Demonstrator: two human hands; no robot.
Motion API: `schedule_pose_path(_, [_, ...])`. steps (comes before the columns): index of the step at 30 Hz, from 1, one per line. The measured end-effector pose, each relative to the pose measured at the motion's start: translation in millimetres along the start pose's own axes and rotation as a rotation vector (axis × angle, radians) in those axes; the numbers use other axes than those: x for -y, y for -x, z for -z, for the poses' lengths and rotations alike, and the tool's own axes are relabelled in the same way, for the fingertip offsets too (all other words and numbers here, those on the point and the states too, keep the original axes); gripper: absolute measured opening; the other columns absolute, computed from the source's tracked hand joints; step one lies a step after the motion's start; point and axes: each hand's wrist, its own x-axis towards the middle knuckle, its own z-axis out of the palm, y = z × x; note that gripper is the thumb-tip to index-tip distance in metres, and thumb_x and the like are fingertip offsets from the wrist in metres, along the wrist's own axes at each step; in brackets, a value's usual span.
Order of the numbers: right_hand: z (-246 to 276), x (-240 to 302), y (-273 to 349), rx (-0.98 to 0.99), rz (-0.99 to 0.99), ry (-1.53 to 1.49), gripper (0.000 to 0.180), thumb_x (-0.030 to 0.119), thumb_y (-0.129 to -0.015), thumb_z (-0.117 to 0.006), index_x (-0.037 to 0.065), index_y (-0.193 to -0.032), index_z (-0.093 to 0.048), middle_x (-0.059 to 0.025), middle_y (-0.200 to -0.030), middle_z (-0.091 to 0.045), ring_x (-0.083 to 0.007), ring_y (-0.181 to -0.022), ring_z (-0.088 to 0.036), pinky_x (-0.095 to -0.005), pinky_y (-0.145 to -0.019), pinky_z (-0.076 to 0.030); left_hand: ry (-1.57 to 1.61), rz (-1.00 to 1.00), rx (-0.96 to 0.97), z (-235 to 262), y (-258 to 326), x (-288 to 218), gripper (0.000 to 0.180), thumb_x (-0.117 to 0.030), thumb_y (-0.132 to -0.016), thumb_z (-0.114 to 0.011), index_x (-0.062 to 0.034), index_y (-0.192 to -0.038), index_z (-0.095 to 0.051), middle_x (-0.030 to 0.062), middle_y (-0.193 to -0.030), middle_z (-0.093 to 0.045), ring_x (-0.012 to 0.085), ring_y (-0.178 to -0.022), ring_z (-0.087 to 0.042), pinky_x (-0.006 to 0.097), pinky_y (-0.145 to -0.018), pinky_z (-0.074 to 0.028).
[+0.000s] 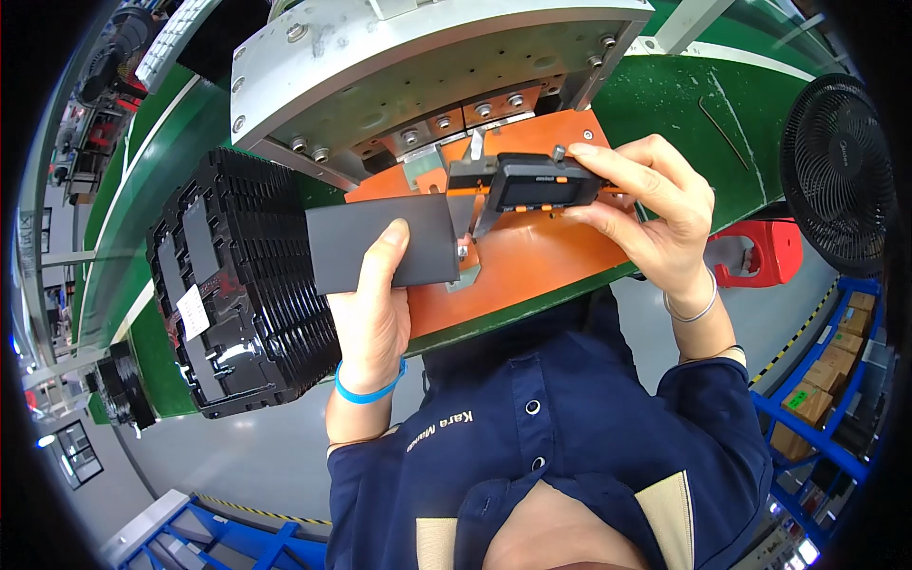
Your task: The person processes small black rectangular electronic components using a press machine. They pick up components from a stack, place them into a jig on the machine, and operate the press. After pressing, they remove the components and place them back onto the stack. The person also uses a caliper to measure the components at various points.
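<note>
Head: left hand [372, 309] holds grey slab [350, 239]; right hand [667, 209], caliper [543, 184].

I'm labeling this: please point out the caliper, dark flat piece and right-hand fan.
Caliper [543, 194]: head view, on its display.
Dark flat piece [350, 241]: head view, on its broad face.
Right-hand fan [844, 155]: head view, on its hub.
</note>
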Motion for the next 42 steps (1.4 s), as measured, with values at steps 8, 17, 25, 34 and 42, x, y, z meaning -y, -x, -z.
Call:
schedule_pose_path(8, [-4.4,2.5,1.8,0.025,0.014,-0.03,0.054,0.009,-0.063,-0.087,0.006,-0.115,-0.072,-0.0049,-0.085,-0.066,-0.0095,-0.065,-0.057,-0.0207,-0.047,-0.042,0.02,-0.022,-0.051,7.2,0.8,3.8,0.032,-0.009,-0.09,-0.063,0.0028,-0.117,-0.052,0.0137,-0.107,-0.061,0.0226,-0.097,-0.065,0.038,-0.086,-0.057])
schedule_pose_path(17, [-4.4,-1.1,1.8,0.015,0.042,-0.015,0.052,0.009,-0.065,-0.086,0.006,-0.114,-0.072,-0.0058,-0.085,-0.065,-0.011,-0.067,-0.06,-0.0215,-0.049,-0.047,-0.017,-0.015,-0.069,7.9,-2.9,5.3,0.031,-0.009,-0.091,-0.063,0.0024,-0.117,-0.052,0.0133,-0.108,-0.061,0.0213,-0.097,-0.065,0.037,-0.086,-0.057])
schedule_pose_path(25, [-1.3,9.6,-6.5,-0.001,0.025,0.037,0.05,0.01,-0.064,-0.084,0.008,-0.113,-0.073,-0.0055,-0.079,-0.062,-0.0162,-0.065,-0.057,-0.027,-0.055,-0.047,-0.013,-0.016,-0.049,4.5,1.3,3.8,0.025,-0.009,-0.09,-0.065,0.0021,-0.111,-0.057,0.0113,-0.104,-0.065,0.0196,-0.093,-0.066,0.034,-0.082,-0.055])
schedule_pose_path(34, [76.4,-60.7,68.6,-0.283,-0.445,0.05,0.043,-0.009,-0.091,-0.061,-0.004,-0.133,-0.056,-0.004,-0.109,-0.06,-0.0081,-0.094,-0.057,-0.0211,-0.086,-0.044,-1.481,-0.979,-0.118,95.7,68.2,-92.1,0.028,0.004,-0.07,-0.079,0.0036,-0.093,-0.062,0.0183,-0.087,-0.072,0.0261,-0.075,-0.069,0.035,-0.072,-0.052])
schedule_pose_path(42, [72.6,-177.3,152.0,-0.126,-0.741,0.344,0.041,0.013,-0.086,-0.076,0.006,-0.125,-0.067,0.0068,-0.08,-0.054,-0.0038,-0.066,-0.041,-0.0198,-0.059,-0.035,-1.554,-0.706,-0.123,166.8,72.4,-122.9,0.033,0.002,-0.067,-0.073,0.0001,-0.101,-0.075,0.0171,-0.112,-0.07,0.0273,-0.108,-0.065,0.035,-0.093,-0.049])
